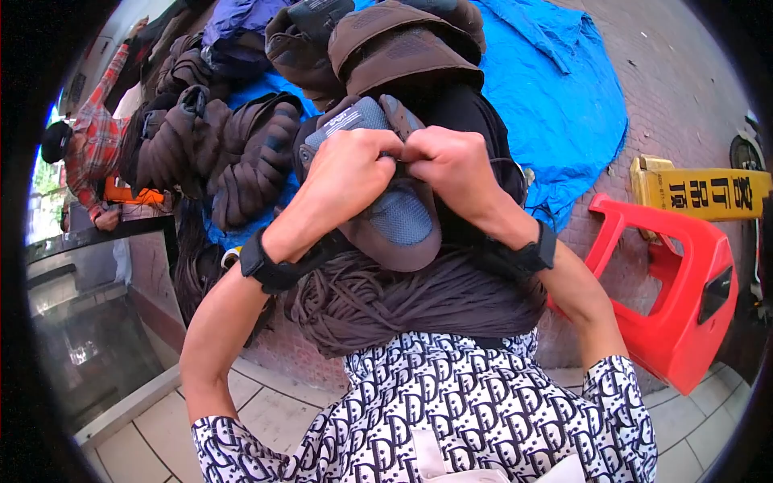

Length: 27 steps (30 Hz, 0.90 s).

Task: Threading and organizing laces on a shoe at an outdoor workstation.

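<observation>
A brown shoe upper (403, 253) with blue-grey mesh lies over my lap, its rounded toe toward me. My left hand (348, 167) is closed at its middle opening, fingers pinched. Close beside it, knuckles nearly touching, my right hand (457, 167) pinches the same part from the other side. Whether a lace is between the fingertips is hidden by the hands. A thick bundle of dark brown laces (419, 302) lies across my lap, just below the toe. More brown shoe uppers (407, 52) are stacked right beyond my hands.
Several nested rows of brown uppers (250, 165) lie at the left on a blue tarp (555, 97). At the right stand a red plastic stool (692, 298) and a yellow sign (700, 191). A glass-fronted cabinet (105, 322) and a person in a checked shirt (101, 149) are left.
</observation>
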Each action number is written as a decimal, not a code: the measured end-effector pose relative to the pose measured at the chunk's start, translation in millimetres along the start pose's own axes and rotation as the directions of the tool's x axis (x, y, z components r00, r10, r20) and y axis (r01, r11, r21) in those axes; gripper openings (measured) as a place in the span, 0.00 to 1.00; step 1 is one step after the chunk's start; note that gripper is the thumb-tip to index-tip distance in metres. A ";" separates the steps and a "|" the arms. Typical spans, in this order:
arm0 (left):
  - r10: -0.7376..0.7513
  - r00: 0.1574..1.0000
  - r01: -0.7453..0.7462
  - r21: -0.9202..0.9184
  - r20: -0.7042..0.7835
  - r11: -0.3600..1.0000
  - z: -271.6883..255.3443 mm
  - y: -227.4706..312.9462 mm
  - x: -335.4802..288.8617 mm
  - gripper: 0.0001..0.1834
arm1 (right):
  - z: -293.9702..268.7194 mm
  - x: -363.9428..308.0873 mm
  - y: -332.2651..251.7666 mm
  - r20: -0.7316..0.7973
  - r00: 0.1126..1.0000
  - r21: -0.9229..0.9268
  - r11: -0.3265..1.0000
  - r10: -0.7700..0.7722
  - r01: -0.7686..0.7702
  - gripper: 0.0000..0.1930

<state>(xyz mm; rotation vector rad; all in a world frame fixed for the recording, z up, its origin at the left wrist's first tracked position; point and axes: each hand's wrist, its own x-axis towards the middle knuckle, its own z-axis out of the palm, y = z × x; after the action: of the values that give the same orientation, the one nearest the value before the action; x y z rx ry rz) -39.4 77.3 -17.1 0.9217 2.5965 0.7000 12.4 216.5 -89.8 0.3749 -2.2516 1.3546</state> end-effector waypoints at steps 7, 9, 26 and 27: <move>0.151 0.969 -0.185 0.170 0.196 0.968 4.5 -10.9 19.0 0.09 | -10.3 -3.7 1.1 0.155 0.950 0.174 0.939 0.272 -0.297 0.13; 0.148 0.971 -0.186 0.201 0.189 0.962 5.7 -12.1 14.0 0.08 | -9.4 -0.1 2.8 0.138 0.959 0.146 0.953 0.246 -0.265 0.15; 0.079 0.984 -0.119 -0.259 -0.160 0.959 -45.1 16.3 -69.7 0.04 | -30.1 54.0 -5.1 0.378 0.923 0.285 0.958 -0.072 -0.041 0.12; 0.224 0.948 -0.257 -0.127 -0.226 0.958 -44.1 18.0 -65.0 0.04 | -24.1 61.1 -20.9 0.425 0.895 0.358 0.933 -0.137 -0.027 0.12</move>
<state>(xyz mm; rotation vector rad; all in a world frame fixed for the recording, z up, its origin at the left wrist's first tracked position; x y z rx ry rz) -0.3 31.9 36.8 1.1864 2.5824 1.1026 -23.2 228.7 -32.1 0.9570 -2.3052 1.7979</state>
